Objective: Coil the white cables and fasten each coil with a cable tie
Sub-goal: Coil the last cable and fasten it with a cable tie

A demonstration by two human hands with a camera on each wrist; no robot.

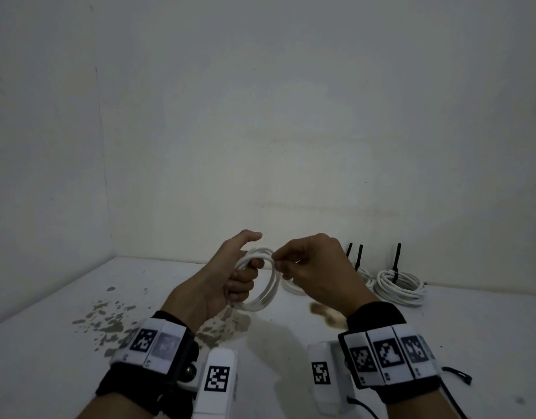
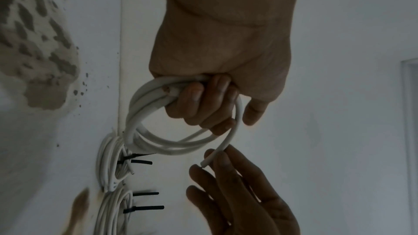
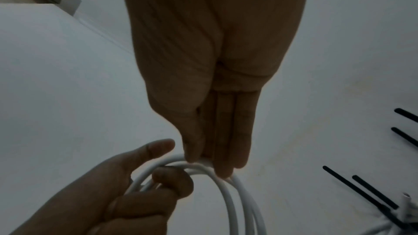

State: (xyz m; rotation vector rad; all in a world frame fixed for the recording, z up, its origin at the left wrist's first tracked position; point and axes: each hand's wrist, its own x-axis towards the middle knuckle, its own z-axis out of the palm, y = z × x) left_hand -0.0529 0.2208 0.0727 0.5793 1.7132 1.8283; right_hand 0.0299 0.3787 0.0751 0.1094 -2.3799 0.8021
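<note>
The left hand [image 1: 230, 276] has its fingers [image 2: 196, 103] curled tight round one side of a white cable coil [image 1: 262, 282], the thumb raised clear above the loops. The right hand [image 1: 313, 267] pinches the free cable end [image 2: 211, 158] between thumb and fingertips at the top of the coil, the other fingers lying straight and close together beside it. The coil is held above the white table [image 1: 64, 303], in front of the person, between the two hands; its loops stand nearly upright, with its open face turned toward the right hand, and several turns are bunched in the left grip. The loose end curves off the ring toward the right hand. Well to the right, against the wall, lie finished coils [image 1: 401, 287]: one shows fully in the head view, and another is partly hidden behind the right hand. Three black cable ties [image 1: 396, 261] stick upward from them there; the left wrist view shows four black tails. One more loose black tie [image 1: 458, 375] lies flat on the table beside the right wrist.
</note>
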